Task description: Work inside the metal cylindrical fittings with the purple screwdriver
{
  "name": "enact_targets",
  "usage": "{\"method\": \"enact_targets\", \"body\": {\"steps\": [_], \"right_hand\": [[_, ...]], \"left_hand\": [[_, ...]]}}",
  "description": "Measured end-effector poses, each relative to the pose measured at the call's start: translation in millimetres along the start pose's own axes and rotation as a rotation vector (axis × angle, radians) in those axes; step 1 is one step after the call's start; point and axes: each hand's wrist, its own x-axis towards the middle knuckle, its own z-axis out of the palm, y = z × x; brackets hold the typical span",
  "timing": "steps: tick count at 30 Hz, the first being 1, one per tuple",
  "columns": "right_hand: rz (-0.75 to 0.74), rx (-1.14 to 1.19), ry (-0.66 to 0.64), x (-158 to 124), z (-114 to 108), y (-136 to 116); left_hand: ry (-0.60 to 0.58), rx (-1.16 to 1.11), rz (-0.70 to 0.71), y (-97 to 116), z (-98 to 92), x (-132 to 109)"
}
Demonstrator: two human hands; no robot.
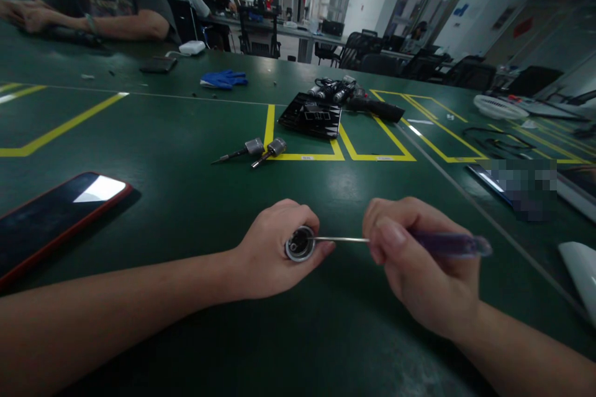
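Note:
My left hand (274,248) is wrapped round a short metal cylinder (300,252) whose open end faces me; dark inner parts show within its bright rim. In my right hand (423,267) is a screwdriver with a translucent purple handle (449,244). Its thin shaft points left, and the tip meets the cylinder's rim; whether it reaches inside I cannot tell. Beyond my hands lie two small metal cylinders with thin shafts (254,147) (275,147), which look like small motors. Both hands are just above the green table (195,335).
A red-edged phone (69,211) lies at left. Farther back are a black patterned box (311,115), a cluster of metal parts (338,89), a black handle-like piece (377,108) and a blue glove (224,79). Another phone (493,186) rests at right. A person (112,6) sits across the table.

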Motion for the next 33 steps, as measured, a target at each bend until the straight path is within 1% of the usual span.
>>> {"method": "enact_targets", "body": {"steps": [2, 4, 5, 6, 7, 8, 10, 14, 16, 18, 21, 26, 29, 30, 32, 33], "right_hand": [[-0.172, -0.220, -0.164, 0, 0, -5], [-0.350, -0.369, -0.318, 1, 1, -9], [-0.404, -0.415, -0.368, 1, 2, -11], [-0.434, -0.436, -0.387, 2, 2, -11], [-0.433, -0.439, -0.381, 2, 3, -11], [-0.401, -0.428, -0.353, 2, 4, -11], [-0.283, -0.365, -0.250, 0, 5, -8], [0.041, -0.141, -0.044, -4, 8, 4], [0.180, 0.002, 0.023, -4, 9, 10], [0.273, 0.128, 0.059, -2, 9, 13], [0.301, 0.252, 0.084, 3, 7, 12], [0.256, 0.347, 0.167, 15, 1, 5], [0.240, 0.396, 0.276, 27, -10, 0], [0.228, 0.427, 0.326, 33, -16, -3], [0.243, 0.489, 0.398, 44, -31, -8], [0.232, 0.520, 0.468, 50, -39, -10]], "left_hand": [[-0.004, 0.005, 0.024, 0, -0.1, 1], [0.002, 0.019, 0.055, 0, 0.0, 1], [0.002, 0.024, 0.065, 1, 0.0, 1], [-0.001, 0.026, 0.070, 1, 0.0, 1], [-0.008, 0.022, 0.077, 1, -0.1, 1], [-0.018, 0.016, 0.081, 2, -0.3, 1], [-0.026, 0.007, 0.081, 2, -0.7, 0], [-0.019, 0.022, 0.054, 2, -0.5, 0], [-0.020, 0.028, 0.058, 0, 0.0, 1], [-0.017, 0.029, 0.066, -2, 0.7, 1], [-0.005, 0.018, 0.039, -3, 1.3, 1], [-0.012, -0.052, -0.107, 5, -2.4, 2], [0.024, -0.168, -0.233, 9, -9.2, 9], [0.053, -0.200, -0.289, 9, -11.9, 14], [0.113, -0.253, -0.399, 6, -16.6, 28], [0.153, -0.287, -0.438, 4, -18.1, 37]]}}
